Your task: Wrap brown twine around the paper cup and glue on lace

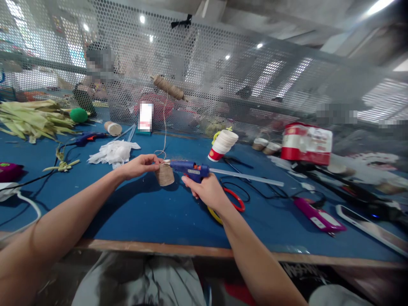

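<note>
My right hand (208, 189) grips a blue hot glue gun (191, 168), with a long clear glue stick (248, 175) jutting from its back end. The nozzle points left, at the upper edge of a small cup wrapped in brown twine (165, 175). On the left side of that cup, my left hand (142, 165) is closed, its fingertips pinching at the upper edge. Whether they also grip the loose twine is hidden. A strand of twine (165, 123) runs down to the cup from a twine spool (168, 88) hanging on the perforated metal screen.
Stacked paper cups (223, 145) stand behind the glue gun. Scissors with red and yellow handles (237, 199) lie under my right wrist. White plastic (114, 152), corn husks (35, 119) and another glue gun (86, 138) are left. A purple device (318, 215) and phone (369, 227) lie right.
</note>
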`<state>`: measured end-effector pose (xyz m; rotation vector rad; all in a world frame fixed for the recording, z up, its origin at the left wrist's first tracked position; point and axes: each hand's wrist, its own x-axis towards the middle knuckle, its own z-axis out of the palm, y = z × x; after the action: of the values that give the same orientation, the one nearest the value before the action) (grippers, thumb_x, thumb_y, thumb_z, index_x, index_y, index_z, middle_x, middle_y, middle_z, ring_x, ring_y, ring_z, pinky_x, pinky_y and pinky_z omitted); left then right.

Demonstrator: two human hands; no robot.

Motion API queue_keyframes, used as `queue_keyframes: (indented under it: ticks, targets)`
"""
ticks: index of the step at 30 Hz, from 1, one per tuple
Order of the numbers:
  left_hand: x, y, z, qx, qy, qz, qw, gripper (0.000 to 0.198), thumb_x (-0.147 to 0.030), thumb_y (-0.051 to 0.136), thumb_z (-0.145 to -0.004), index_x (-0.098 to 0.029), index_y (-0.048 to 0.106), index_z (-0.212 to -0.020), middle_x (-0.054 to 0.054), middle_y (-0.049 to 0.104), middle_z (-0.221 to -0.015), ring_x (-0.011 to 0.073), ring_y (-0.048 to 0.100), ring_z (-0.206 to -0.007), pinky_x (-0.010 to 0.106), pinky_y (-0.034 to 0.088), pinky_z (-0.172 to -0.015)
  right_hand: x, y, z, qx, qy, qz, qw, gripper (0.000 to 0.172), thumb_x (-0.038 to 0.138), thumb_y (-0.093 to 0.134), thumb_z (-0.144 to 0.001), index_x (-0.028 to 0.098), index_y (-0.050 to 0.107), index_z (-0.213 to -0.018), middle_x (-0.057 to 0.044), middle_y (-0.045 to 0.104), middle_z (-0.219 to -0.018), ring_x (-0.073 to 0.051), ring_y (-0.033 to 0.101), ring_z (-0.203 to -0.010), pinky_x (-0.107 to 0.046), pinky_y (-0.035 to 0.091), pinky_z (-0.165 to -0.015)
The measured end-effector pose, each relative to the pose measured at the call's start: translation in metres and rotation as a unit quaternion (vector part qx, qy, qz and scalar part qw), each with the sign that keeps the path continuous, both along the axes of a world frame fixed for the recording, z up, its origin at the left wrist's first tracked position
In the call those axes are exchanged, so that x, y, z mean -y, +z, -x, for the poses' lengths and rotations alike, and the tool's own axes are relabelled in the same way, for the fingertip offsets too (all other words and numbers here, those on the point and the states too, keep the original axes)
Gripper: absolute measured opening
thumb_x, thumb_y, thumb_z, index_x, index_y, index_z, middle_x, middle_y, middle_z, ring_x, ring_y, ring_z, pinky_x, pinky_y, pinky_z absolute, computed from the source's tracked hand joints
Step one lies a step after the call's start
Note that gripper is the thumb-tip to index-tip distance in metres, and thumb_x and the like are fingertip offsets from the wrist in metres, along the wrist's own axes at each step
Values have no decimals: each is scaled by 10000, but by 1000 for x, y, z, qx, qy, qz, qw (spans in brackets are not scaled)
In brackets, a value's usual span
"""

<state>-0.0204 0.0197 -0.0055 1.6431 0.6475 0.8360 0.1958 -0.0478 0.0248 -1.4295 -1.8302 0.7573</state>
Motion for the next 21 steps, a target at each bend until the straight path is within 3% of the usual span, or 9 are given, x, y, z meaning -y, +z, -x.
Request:
queue_keyframes:
  ticks: [15, 21]
  targets:
    - [-2, -2, 2, 3, -7, 3, 1000, 158, -272, 564, -723, -140, 482, -691, 70, 568, -995, 169, 477, -1025, 330, 328, -889, -2, 1, -3, 3, 4, 0, 1000, 247, 370, 536, -691, 156, 524, -569, 30, 456, -358, -79, 420, -319, -201, 377, -371]
    - [-2, -1, 4, -1, -15, -4, 1000, 174, -285, 558, -728, -137, 475, -690, 75, 565, -1019, 175, 468, -1049, 330, 323, -899, -8, 2, -10, -29, -45, 19, 998, 289, 385, 549, -684, 152, 501, -518, 31, 435, -343, -71, 400, -312, -196, 348, -350]
